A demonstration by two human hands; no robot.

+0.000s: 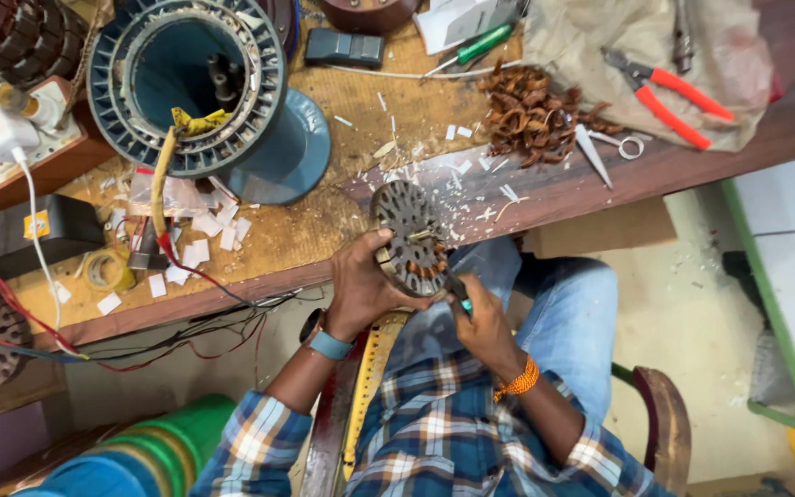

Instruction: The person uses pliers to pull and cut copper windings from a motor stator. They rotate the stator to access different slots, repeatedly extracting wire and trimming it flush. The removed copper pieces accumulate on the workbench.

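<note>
My left hand (361,285) clamped the round stator core (409,237) by its left rim, braced on the near edge of the workbench (324,241) so it stayed steady. My right hand (482,317) was closed on a teal-handled tool (459,296), tip at the core's near slots. Pulled copper scrap (531,115) lay far right, by the red pliers (669,97).

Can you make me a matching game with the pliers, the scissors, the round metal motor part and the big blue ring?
Things:
1. pliers
2. scissors
3. round motor part
4. big blue ring

Places:
A. in the left hand
B. on the crumpled cloth
C. far left on the bench
D. beside the copper wire scraps

Pairs: 1-B, 2-D, 3-A, 4-C
</note>
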